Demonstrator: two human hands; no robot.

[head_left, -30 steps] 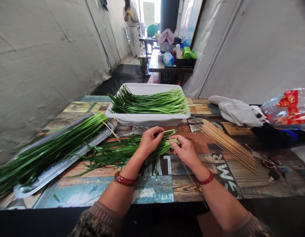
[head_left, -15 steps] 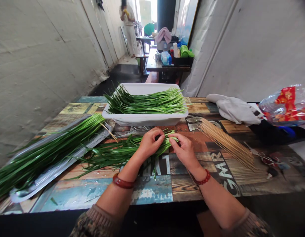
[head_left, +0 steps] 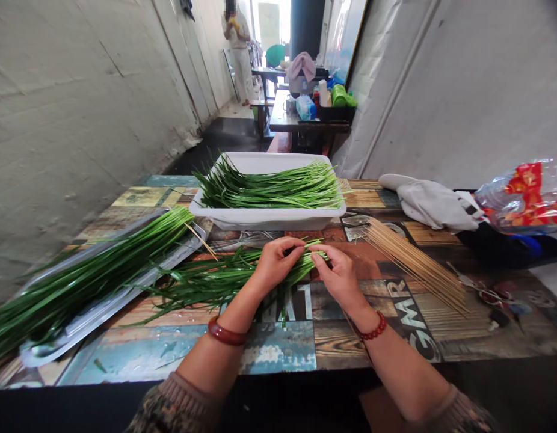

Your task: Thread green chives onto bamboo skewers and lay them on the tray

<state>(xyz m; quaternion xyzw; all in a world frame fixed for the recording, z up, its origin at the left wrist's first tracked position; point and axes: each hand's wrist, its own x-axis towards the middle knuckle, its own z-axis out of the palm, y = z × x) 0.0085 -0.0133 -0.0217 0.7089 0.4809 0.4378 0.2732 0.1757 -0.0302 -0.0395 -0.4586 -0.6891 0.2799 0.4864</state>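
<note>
Loose garlic chives (head_left: 210, 276) lie across the middle of the table, dark leaf tips to the left and pale stem ends to the right. Over the stem ends, my left hand (head_left: 278, 261) is closed, thumb and forefinger pinching some chives. My right hand (head_left: 337, 267) pinches the pale ends close beside it, fingertips nearly meeting the left ones. Just beyond both hands is a white plastic tub (head_left: 269, 220) with more chives (head_left: 269, 186) laid lengthwise in it. Part of the loose bunch is hidden under my left hand and forearm.
At left, a clear tray (head_left: 102, 319) bears a long chive bundle (head_left: 102, 264), with thin sticks (head_left: 201, 242) at its end. Bamboo skewers (head_left: 416, 264) lie right, near scissors (head_left: 488, 294), a white cap (head_left: 432, 201) and a plastic bag (head_left: 522, 198). A person (head_left: 240, 54) stands far back.
My left hand's thumb and forefinger have drawn closer together on the chives, and both hands sit nearly where they were. The whole view has shifted slightly.
</note>
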